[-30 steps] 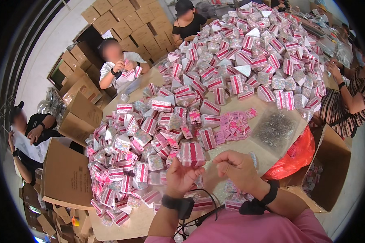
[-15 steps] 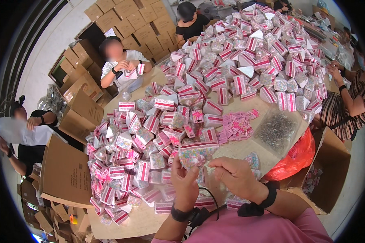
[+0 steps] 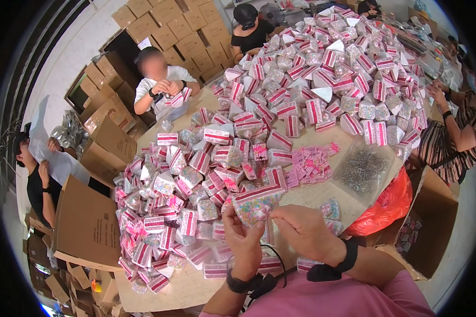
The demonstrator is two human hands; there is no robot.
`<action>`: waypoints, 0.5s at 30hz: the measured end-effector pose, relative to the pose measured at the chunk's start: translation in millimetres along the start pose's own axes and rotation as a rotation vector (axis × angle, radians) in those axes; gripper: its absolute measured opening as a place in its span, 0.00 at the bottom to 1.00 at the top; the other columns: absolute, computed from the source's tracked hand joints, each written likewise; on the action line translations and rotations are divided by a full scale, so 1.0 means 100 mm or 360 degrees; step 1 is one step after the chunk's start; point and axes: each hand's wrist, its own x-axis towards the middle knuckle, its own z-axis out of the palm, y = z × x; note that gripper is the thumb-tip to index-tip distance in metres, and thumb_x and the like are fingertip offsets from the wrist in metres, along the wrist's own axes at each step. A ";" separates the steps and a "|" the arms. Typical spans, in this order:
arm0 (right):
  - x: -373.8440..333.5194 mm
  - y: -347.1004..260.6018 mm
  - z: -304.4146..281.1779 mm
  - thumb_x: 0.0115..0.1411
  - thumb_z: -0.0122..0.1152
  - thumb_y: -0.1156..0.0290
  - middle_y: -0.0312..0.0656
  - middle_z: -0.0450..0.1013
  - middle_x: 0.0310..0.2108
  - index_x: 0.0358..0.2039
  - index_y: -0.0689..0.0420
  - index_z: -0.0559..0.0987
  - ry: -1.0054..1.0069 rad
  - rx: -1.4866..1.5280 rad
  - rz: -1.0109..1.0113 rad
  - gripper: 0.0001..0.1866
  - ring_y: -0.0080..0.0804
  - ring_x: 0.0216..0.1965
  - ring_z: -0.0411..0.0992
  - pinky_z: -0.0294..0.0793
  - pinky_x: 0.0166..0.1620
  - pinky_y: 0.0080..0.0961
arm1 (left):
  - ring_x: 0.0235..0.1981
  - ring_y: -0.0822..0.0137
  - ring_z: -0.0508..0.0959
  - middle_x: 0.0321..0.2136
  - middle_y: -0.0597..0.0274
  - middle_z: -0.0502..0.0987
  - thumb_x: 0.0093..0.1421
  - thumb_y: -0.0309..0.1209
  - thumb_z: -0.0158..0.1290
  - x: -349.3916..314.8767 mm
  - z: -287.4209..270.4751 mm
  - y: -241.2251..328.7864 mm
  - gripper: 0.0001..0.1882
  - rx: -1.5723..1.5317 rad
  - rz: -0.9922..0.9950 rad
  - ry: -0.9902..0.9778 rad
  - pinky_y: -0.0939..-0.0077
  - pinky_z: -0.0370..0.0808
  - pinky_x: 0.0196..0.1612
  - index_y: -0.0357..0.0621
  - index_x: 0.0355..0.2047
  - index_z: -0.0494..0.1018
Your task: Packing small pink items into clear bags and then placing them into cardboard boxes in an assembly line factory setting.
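A wedge-shaped, cake-slice-like piece with speckled pastel sides and a crimson-banded, glossy back [image 3: 258, 205] sits above the left hand's [image 3: 244, 240] fingertips, gripped between thumb and fingers over the beige tabletop [image 3: 164, 300]. The right hand [image 3: 308, 231] curls beside its right edge; whether those fingers grip anything, I cannot tell. Beyond lie flat pink cards [image 3: 308, 165] and thin silvery metal pieces [image 3: 360, 168].

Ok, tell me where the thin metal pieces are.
In the head view, the thin metal pieces lie heaped right of centre, beyond the right hand, between the loose pink cards and the red bag.
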 end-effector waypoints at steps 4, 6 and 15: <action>0.01 -0.02 -0.01 0.55 0.53 0.77 0.48 0.73 0.28 0.34 0.62 0.76 -0.0027 -0.0005 0.0028 0.06 0.43 0.29 0.73 0.71 0.32 0.30 | 0.56 0.65 0.61 0.52 0.56 0.61 0.46 0.20 0.58 -0.02 0.01 0.02 0.39 0.0021 0.0017 0.0002 0.70 0.57 0.59 0.36 0.57 0.53; 0.00 -0.01 0.00 0.55 0.53 0.77 0.49 0.73 0.28 0.34 0.62 0.76 -0.0014 -0.0002 0.0017 0.06 0.43 0.29 0.73 0.71 0.32 0.30 | 0.56 0.65 0.60 0.52 0.56 0.61 0.46 0.20 0.58 -0.02 -0.01 -0.01 0.39 0.0083 0.0045 0.0013 0.70 0.57 0.59 0.36 0.57 0.53; 0.00 0.00 -0.03 0.55 0.52 0.76 0.48 0.73 0.30 0.34 0.61 0.73 -0.0081 -0.0011 0.0017 0.06 0.48 0.30 0.73 0.72 0.32 0.36 | 0.55 0.64 0.62 0.52 0.55 0.61 0.47 0.20 0.59 -0.06 0.03 0.04 0.40 0.0132 0.0085 -0.0007 0.70 0.60 0.58 0.36 0.58 0.51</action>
